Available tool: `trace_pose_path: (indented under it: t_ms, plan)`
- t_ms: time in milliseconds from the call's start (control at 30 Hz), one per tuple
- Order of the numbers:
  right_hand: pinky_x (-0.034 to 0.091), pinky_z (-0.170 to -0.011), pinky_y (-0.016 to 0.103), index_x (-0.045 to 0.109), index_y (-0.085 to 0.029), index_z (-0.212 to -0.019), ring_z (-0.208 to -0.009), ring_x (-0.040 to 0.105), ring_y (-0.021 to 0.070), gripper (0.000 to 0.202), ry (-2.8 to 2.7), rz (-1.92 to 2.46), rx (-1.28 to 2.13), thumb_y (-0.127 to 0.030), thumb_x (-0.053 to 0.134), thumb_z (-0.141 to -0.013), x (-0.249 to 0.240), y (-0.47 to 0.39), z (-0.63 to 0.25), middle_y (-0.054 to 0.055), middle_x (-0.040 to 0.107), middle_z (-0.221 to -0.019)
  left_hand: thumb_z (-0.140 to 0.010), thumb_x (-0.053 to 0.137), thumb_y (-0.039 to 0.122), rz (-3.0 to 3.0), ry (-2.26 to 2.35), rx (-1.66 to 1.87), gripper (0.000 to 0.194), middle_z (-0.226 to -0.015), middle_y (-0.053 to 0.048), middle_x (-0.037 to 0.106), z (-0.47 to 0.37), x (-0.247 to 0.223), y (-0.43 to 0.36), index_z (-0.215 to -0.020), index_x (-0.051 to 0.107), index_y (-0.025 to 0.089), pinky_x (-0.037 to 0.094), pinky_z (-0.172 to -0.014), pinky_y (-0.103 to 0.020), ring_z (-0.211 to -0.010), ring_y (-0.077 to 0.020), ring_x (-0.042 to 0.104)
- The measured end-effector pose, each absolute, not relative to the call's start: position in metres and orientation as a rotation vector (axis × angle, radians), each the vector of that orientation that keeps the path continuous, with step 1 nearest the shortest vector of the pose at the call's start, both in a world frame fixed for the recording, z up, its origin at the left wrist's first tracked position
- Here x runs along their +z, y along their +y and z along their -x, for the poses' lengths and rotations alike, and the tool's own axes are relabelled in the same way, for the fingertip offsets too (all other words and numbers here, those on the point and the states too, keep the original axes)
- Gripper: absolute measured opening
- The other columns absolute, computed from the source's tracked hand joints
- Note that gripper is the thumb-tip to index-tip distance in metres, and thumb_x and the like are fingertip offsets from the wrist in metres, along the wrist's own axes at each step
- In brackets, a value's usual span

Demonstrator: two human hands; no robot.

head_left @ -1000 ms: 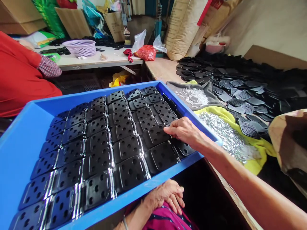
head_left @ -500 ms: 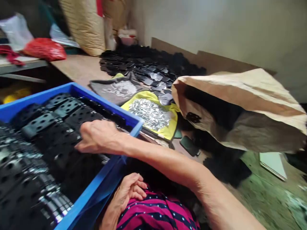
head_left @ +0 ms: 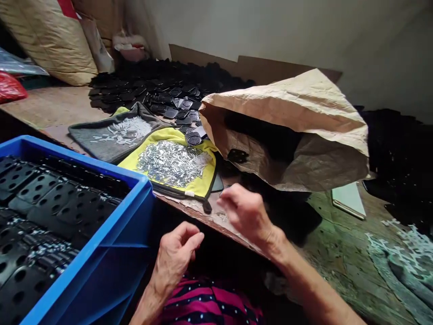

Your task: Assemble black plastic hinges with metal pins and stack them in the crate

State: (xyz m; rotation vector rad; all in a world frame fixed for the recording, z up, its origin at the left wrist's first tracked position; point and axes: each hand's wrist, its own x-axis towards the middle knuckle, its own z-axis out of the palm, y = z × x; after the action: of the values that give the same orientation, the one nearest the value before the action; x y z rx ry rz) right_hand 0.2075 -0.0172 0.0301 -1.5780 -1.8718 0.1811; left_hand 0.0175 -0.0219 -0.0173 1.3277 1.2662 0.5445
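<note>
My right hand (head_left: 248,214) is over the front edge of the bench, its fingers curled and partly blurred. A flat dark plate (head_left: 217,183) lies just beyond its fingertips, and I cannot make out whether anything is in the hand. Lower down, in front of my body, my left hand (head_left: 177,248) is closed with thumb against bent fingers; what it holds, if anything, is hidden. Beyond the hands is a yellow cloth (head_left: 165,135) with a heap of small shiny metal pins (head_left: 172,162). An open brown paper bag (head_left: 324,106) stands to its right.
At left is a blue crate (head_left: 142,189) with rows of black perforated parts (head_left: 37,189). A grey cloth (head_left: 91,140) bears small white pieces (head_left: 130,128). Many black plates (head_left: 152,88) are piled against the wall. A pale green-white block (head_left: 350,201) and white branching pieces (head_left: 412,239) lie right.
My right hand has come out of the blue crate and moved right to the bench edge. My left hand has risen from my lap, its fingers now closed. The view has turned right.
</note>
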Motion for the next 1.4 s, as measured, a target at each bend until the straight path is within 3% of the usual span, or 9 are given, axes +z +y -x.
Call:
trace_pose_path:
  t_ms: [167,333,600,733,900,1033,1133,1233,1400]
  plan:
    - [0.043,-0.066,0.028,0.061,-0.017,-0.074,-0.070,0.060,0.0181,0.007,-1.685,1.861,0.007,-0.019,0.056,-0.078,0.053,0.003,-0.271,0.006,0.065,-0.075,-0.079,0.055,0.020,-2.128,1.055,0.858,0.007,-0.085,-0.003,0.062,-0.101,0.021,0.052,-0.080,0.061,0.016,0.043,-0.076,-0.026,-0.080,-0.0147,0.056]
    - [0.045,-0.068,0.031,0.063,-0.017,-0.081,-0.077,0.061,0.0219,0.005,-1.992,1.999,0.208,-0.022,0.062,-0.078,0.044,-0.005,-0.264,0.008,0.067,-0.083,-0.081,0.055,0.020,-2.681,0.873,0.471,0.031,-0.117,-0.011,0.055,-0.180,0.027,0.135,-0.111,0.054,0.011,0.036,-0.095,-0.037,-0.114,-0.0241,0.044]
    - [0.048,-0.080,0.038,0.058,-0.016,-0.097,-0.099,0.056,0.0275,0.025,-2.111,1.837,0.143,-0.024,0.065,-0.076,0.018,-0.013,-0.264,0.013,0.063,-0.100,-0.066,0.069,0.020,-2.682,0.929,0.328,0.034,-0.110,-0.012,0.058,-0.206,0.008,0.158,-0.099,0.063,0.015,0.035,-0.095,-0.044,-0.113,-0.0310,0.046]
    - [0.048,-0.076,0.036,0.058,-0.014,-0.096,-0.082,0.061,0.0226,0.022,-1.786,1.854,0.293,-0.022,0.064,-0.076,0.018,-0.011,-0.277,0.011,0.064,-0.092,-0.067,0.065,0.018,-2.565,1.060,0.434,0.027,-0.099,-0.012,0.060,-0.192,0.017,0.154,-0.093,0.065,0.011,0.040,-0.088,-0.040,-0.102,-0.0286,0.053]
    - [0.046,-0.051,0.027,0.051,-0.014,-0.112,-0.062,0.058,0.0140,0.050,-1.292,1.667,0.693,-0.037,0.069,-0.071,0.026,-0.012,-0.281,0.007,0.062,-0.092,-0.072,0.056,0.020,-2.223,0.724,0.425,0.015,-0.068,0.001,0.059,-0.166,0.029,0.114,-0.083,0.065,0.014,0.042,-0.061,-0.023,-0.066,-0.0121,0.055]
    - [0.039,-0.036,0.021,0.053,-0.017,-0.109,-0.040,0.046,0.0076,0.045,-1.178,1.485,0.972,-0.030,0.069,-0.069,0.021,-0.016,-0.273,-0.006,0.050,-0.062,-0.062,0.065,0.021,-1.616,0.637,0.592,0.023,-0.060,0.006,0.053,-0.149,0.020,0.080,-0.080,0.053,0.014,0.035,-0.050,-0.019,-0.053,-0.0074,0.048]
    - [0.039,-0.033,0.020,0.054,-0.017,-0.106,-0.038,0.048,0.0074,0.039,-1.156,1.491,1.050,-0.023,0.065,-0.069,0.013,-0.018,-0.273,-0.007,0.047,-0.060,-0.066,0.065,0.026,-1.582,0.803,0.755,0.024,-0.068,0.004,0.058,-0.139,0.009,0.074,-0.082,0.051,0.015,0.042,-0.058,-0.022,-0.061,-0.0098,0.054]
    - [0.040,-0.033,0.020,0.053,-0.015,-0.107,-0.043,0.054,0.0101,0.038,-1.088,1.523,1.024,-0.021,0.061,-0.070,0.010,-0.018,-0.281,-0.004,0.053,-0.067,-0.075,0.053,0.021,-1.940,0.907,0.694,0.009,-0.076,0.000,0.061,-0.132,-0.001,0.074,-0.082,0.055,0.016,0.044,-0.068,-0.027,-0.071,-0.0131,0.056]
    - [0.039,-0.032,0.019,0.052,-0.014,-0.109,-0.043,0.055,0.0096,0.043,-0.973,1.552,0.883,-0.019,0.057,-0.066,0.011,-0.015,-0.291,-0.002,0.055,-0.071,-0.076,0.051,0.010,-2.656,0.660,0.391,0.032,-0.112,-0.009,0.060,-0.126,-0.009,0.068,-0.107,0.053,0.015,0.036,-0.087,-0.038,-0.104,-0.0232,0.050]
